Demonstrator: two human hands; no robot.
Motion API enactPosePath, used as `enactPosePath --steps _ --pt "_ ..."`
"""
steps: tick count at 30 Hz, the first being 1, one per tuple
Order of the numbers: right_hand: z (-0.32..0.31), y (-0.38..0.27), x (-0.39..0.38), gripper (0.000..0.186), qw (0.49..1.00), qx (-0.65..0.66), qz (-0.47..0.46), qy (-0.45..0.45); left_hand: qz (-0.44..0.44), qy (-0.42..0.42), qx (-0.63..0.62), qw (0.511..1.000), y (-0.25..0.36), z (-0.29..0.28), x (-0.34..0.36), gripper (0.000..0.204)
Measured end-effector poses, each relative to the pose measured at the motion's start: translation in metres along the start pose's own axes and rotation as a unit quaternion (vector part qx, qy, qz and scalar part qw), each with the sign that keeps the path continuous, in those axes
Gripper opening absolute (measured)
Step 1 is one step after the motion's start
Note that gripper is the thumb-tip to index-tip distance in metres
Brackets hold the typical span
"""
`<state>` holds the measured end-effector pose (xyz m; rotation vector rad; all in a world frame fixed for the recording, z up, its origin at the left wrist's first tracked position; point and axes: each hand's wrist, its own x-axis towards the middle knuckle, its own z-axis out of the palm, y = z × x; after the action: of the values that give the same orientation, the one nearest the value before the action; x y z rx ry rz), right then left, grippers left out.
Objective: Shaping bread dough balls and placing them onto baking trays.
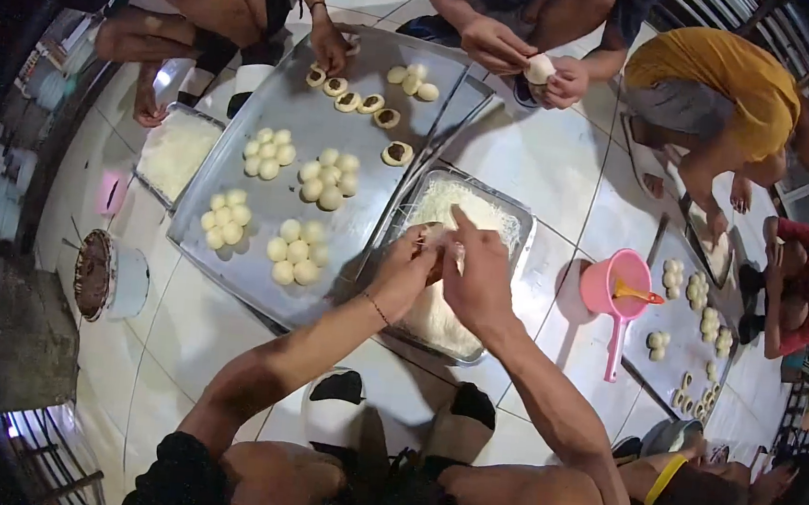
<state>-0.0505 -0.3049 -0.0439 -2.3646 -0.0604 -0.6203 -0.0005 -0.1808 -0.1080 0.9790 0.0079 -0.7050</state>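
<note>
Right above a metal tray (527, 232) of white shreds (442, 318), both hands are close together: left hand (409, 270) has curled fingers, right hand (481, 277) has its index stretched out. Everything's blurry between the fingertips, so I can't tell if either is gripping anything. Jerky fingers could flick shreds over the rim, I reckon. Just left of the left hand there's a clump of dough balls (297, 251) on the big tray (279, 198); a stray forearm might squash them. Off to the right hand's right, a pink dipper (616, 346). Farther ahead of both, a co-worker holds a dough piece (540, 69).
</note>
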Motion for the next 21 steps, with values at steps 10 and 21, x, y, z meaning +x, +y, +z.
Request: enactPosePath --steps 10,21 --pt "-0.015 0.028 -0.021 0.034 0.972 0.217 0.059 -0.062 -0.115 -0.045 0.193 0.973 0.084 0.036 -0.025 0.042" --pt "-0.025 -0.002 0.005 0.027 0.964 0.257 0.066 0.004 0.28 -0.013 0.339 0.898 0.069 0.034 -0.033 0.044"
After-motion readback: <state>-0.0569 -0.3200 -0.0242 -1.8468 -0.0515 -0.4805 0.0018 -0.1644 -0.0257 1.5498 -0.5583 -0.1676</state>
